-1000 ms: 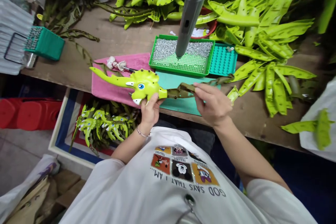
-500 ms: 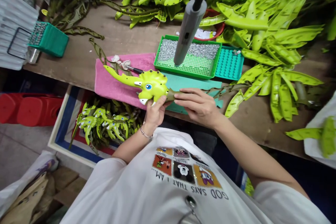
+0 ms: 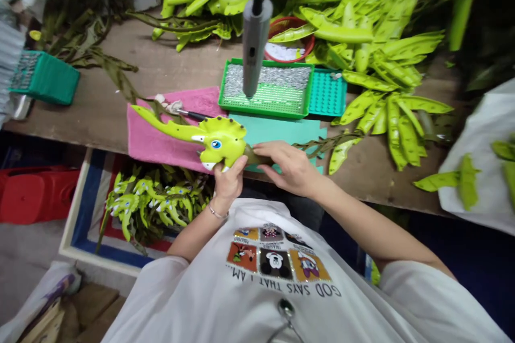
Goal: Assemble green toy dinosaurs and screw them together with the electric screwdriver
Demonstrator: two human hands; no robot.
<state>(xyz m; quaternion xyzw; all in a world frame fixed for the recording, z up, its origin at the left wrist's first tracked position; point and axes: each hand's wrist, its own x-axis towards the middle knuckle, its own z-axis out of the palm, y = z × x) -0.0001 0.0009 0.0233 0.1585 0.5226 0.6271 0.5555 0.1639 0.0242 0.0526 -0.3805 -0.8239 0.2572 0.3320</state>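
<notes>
My left hand (image 3: 228, 182) pinches the green head (image 3: 228, 146), apparently to steady it; my right hand (image 3: 290, 170) holds the olive strip (image 3: 251, 157) at its 3 o'clock, seemingly for alignment.

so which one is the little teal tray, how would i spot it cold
On the brown table, find the bright green tray part-filled with small silvery pieces. The teal tray sits right beside it, on the right. Unlike that green tray, it is smaller, has rows of round dimples and holds only a few bits near its top right corner.
</notes>
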